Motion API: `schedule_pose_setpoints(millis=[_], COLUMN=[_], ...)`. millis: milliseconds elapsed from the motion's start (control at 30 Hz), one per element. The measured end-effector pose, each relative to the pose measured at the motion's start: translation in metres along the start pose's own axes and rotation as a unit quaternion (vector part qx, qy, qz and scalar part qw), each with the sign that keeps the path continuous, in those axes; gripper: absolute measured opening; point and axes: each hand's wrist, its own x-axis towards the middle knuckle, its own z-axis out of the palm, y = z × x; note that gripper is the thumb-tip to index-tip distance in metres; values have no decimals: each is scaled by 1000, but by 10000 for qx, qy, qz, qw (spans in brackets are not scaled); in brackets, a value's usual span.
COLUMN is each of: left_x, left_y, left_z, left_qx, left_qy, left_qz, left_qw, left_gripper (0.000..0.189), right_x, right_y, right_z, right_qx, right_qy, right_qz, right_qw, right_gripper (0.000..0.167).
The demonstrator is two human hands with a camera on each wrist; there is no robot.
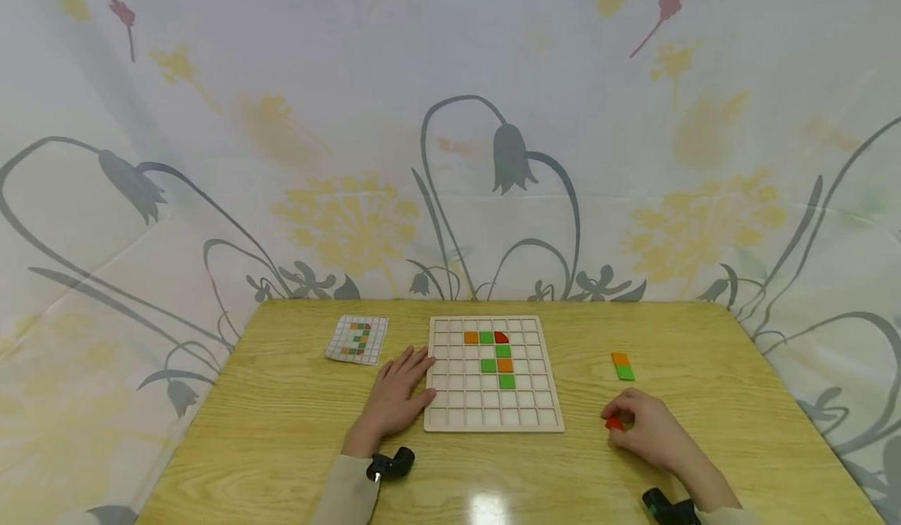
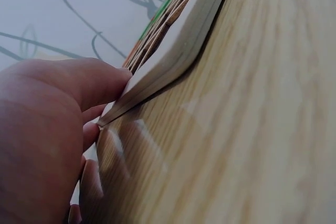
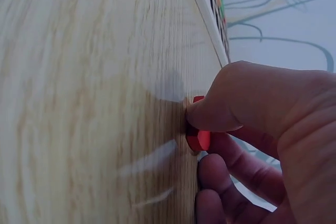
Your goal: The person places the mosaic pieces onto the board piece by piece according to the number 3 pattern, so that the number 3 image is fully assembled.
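Right of the board, the right hand pinches a red tile between thumb and fingers; the left hand, fingers straight, touches the board's left edge.

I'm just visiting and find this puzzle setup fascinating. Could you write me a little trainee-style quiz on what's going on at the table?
1. Count: how many green tiles sit on the gridded board?

2. Multiple choice: what does the right hand pinch?
A) an orange tile
B) a red piece
C) a blue tile

3. True or false: the left hand touches the gridded board.

Key:
1. Four.
2. B, held between thumb and fingers beside the gridded board.
3. True; the left wrist view shows the thumb against its edge.
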Motion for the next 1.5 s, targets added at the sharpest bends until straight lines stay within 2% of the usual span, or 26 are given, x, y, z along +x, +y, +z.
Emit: schedule_pose_setpoints(millis=[267, 433, 567, 733, 900, 1067, 1333, 1500], left_x=[1, 1, 0, -1, -1, -1, -1, -1], left_y=[0, 0, 0, 0, 1, 2, 2, 2], left_z=[0, 0, 1, 1, -1, -2, -2, -3], left_qx=[49, 64, 82, 54, 65, 54, 58, -32], left_qy=[23, -17, 16, 46, -7, -15, -17, -12], left_qz=[18, -17, 2, 21, -28, -44, -79, -17], left_qw=[10000, 10000, 10000, 10000, 10000, 10000, 9999, 10000], left_gripper=[56, 56, 56, 56, 56, 56, 56, 56], right_x=[0, 3, 8, 17, 29, 39, 52, 58], right_y=[-4, -5, -7, -16, -32, -46, -66, -75], right_z=[-2, 2, 9, 16, 26, 38, 53, 63], right_qx=[-21, 91, 388, 894, 1098, 1175, 1238, 1260], right_qy=[207, 567, 831, 820, 777, 937, 1071, 1157], right_qz=[-29, -208, -478, -694, -614, -535, -126, -121], right_qw=[9998, 9981, 9946, 9902, 9890, 9872, 9864, 9852], right_gripper=[21, 23, 24, 23, 22, 20, 18, 16])
